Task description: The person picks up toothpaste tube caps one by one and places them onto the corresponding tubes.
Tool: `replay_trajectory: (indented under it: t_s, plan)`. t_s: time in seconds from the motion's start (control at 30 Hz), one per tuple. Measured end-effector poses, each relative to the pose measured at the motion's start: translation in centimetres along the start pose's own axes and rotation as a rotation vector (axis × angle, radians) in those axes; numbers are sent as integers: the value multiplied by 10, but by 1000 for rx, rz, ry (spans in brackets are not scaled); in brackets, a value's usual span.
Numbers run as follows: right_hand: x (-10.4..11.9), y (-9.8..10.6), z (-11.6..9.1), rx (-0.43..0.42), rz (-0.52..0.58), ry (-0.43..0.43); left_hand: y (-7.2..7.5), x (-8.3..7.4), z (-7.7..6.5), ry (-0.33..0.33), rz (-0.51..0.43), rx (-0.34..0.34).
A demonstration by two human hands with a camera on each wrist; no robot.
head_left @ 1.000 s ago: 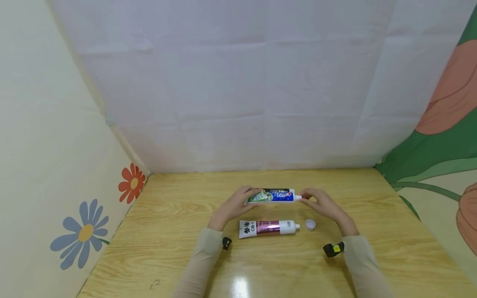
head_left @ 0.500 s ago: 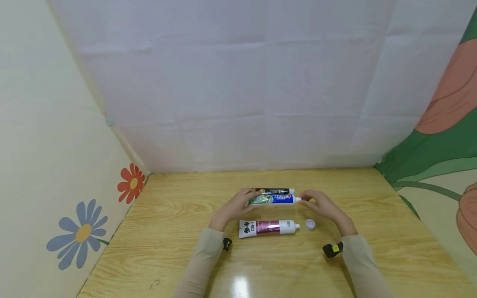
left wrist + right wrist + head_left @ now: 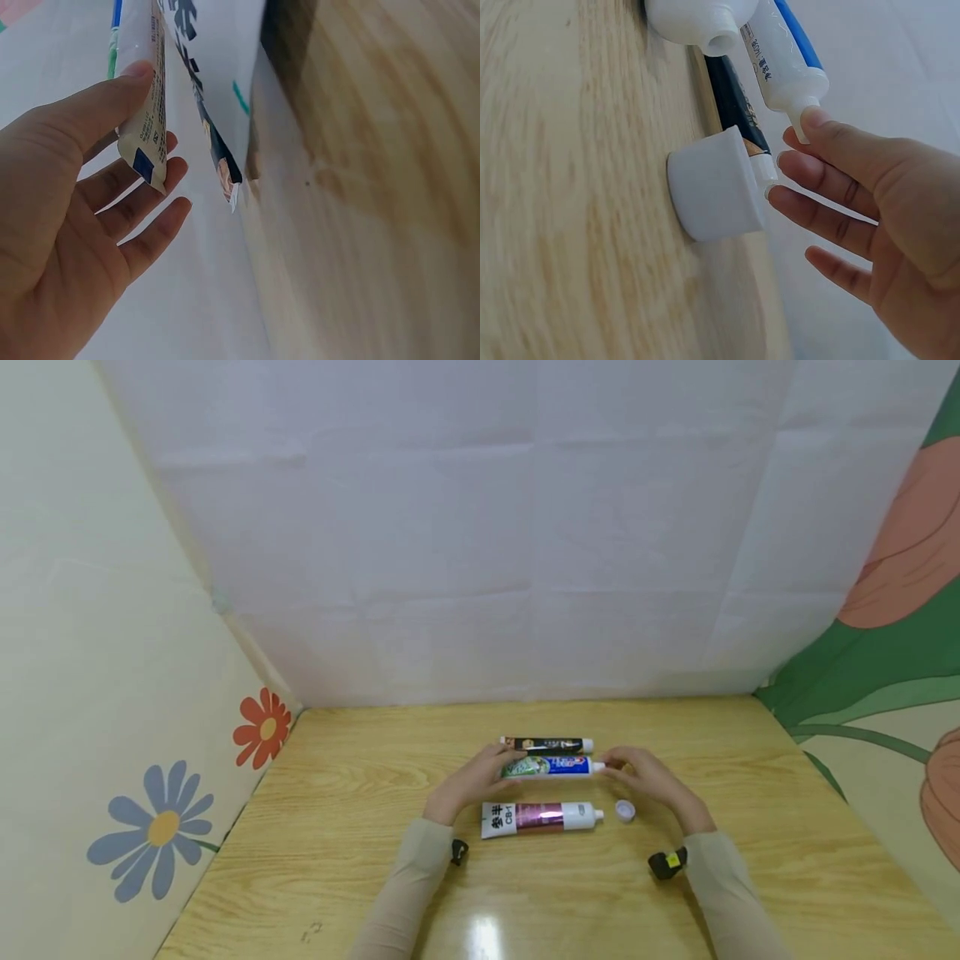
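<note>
My left hand (image 3: 474, 777) grips the tail end of a blue, green and white toothpaste tube (image 3: 557, 766). In the left wrist view that crimped tail lies between thumb and fingers. At the other end my right hand (image 3: 647, 773) pinches the tube's narrow white tip (image 3: 804, 126) between thumb and forefinger, its other fingers spread apart. The tube is held level above the table. Nearer me lies a white and purple toothpaste tube (image 3: 538, 817), its nozzle (image 3: 721, 39) bare and pointing right. Beside that nozzle a white cap (image 3: 625, 811) stands on the wood.
Behind the held tube lies a black toothpaste tube (image 3: 553, 746) with a white cap. The wooden table (image 3: 360, 777) runs back to a hanging white cloth (image 3: 480, 568). Walls with painted flowers rise on both sides.
Both hands have brought the blue and green tube slightly towards me, so the black tube behind it shows more. The purple tube and loose cap have stayed put.
</note>
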State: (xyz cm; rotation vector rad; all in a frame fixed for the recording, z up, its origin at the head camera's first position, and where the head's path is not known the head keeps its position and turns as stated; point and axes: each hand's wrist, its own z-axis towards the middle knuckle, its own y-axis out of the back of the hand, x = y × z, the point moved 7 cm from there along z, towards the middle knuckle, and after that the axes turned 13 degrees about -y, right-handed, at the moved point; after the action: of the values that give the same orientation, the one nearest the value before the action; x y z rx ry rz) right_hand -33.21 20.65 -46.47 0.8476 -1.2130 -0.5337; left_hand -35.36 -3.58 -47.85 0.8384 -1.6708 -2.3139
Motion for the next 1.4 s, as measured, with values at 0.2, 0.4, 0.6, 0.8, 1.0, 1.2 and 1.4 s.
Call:
replay_trajectory:
  t_s: [0.2, 0.4, 0.6, 0.8, 1.0, 1.2, 1.4]
  plan:
    - [-5, -3, 0, 10, -2, 1, -2, -1, 0, 6, -12, 20]
    - [-12, -8, 0, 44, 11, -40, -4, -3, 1, 16, -12, 34]
    - [-14, -12, 2, 61, 13, -70, -8, 1, 1, 32, -27, 63]
    - [-18, -15, 2, 82, 3, -113, -11, 3, 0, 55, -54, 77]
    - [-14, -15, 2, 73, -22, -99, -12, 2, 1, 64, -59, 91]
    - [-12, -15, 2, 65, -20, -82, -13, 2, 2, 65, -43, 91]
    - [-13, -17, 3, 67, -12, -81, -16, 3, 2, 71, -26, 94]
